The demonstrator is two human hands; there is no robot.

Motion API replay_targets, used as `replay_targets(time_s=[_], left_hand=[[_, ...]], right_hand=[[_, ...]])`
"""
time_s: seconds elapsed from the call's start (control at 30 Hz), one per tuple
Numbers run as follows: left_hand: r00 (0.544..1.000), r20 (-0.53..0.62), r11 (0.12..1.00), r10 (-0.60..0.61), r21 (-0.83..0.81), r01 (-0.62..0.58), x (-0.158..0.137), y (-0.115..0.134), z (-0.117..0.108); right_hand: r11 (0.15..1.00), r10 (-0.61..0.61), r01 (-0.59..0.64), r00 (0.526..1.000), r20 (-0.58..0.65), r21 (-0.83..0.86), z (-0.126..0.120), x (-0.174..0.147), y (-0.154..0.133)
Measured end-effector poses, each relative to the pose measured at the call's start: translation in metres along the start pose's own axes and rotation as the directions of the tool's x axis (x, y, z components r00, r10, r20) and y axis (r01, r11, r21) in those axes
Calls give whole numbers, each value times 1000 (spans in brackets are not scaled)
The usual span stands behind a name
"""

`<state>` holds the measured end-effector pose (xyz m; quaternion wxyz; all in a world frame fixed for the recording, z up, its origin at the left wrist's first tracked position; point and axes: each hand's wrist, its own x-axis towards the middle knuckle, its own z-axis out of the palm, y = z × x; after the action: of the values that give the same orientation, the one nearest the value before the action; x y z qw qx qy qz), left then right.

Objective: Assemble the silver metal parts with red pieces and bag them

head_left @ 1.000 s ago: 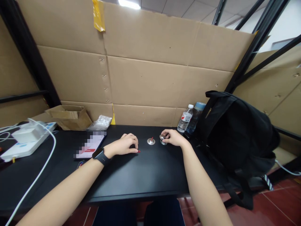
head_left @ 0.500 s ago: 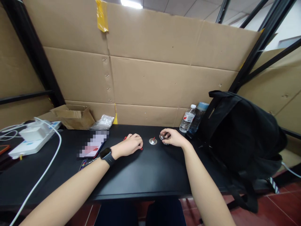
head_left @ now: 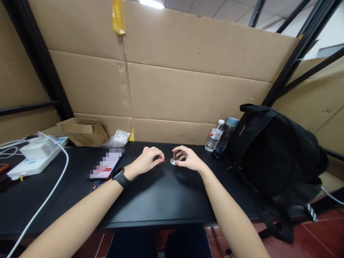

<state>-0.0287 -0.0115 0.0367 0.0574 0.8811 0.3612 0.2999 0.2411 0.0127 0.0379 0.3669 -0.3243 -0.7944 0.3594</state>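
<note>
My left hand (head_left: 149, 159), with a dark watch (head_left: 120, 177) on its wrist, hovers just above the black table with thumb and index finger pinched on a small red piece (head_left: 162, 159), maybe cord. Close to its right, a shiny silver disc (head_left: 172, 162), shaped like a small cymbal, lies on the table. My right hand (head_left: 187, 157) curls over this disc from the right. Between its thumb and fingers is a second silver disc (head_left: 175, 156), tilted on edge and mostly hidden by the fingers. Whether the two discs touch, I cannot tell.
On the left are a phone (head_left: 107, 165), a clear plastic packet (head_left: 117, 138), an open cardboard box (head_left: 84, 132) and a white power strip (head_left: 37, 157) with cables. To the right stand a water bottle (head_left: 214, 137), a blue-capped bottle (head_left: 228, 130) and a black backpack (head_left: 279, 150).
My right hand has moved left with its disc, up to the disc on the table. My left hand has lifted slightly and turned, now pinching the red piece toward the discs.
</note>
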Motion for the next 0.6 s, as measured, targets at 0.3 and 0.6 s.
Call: replay_targets(time_s=[0.3, 0.6], left_hand=[[999, -54, 999, -8, 48, 11, 1, -1, 0], [973, -228, 989, -45, 127, 75, -1, 9, 6]], right_hand=[[989, 23, -23, 1000, 6, 146, 24, 2, -8], [977, -2, 22, 996, -95, 214, 40, 4, -9]])
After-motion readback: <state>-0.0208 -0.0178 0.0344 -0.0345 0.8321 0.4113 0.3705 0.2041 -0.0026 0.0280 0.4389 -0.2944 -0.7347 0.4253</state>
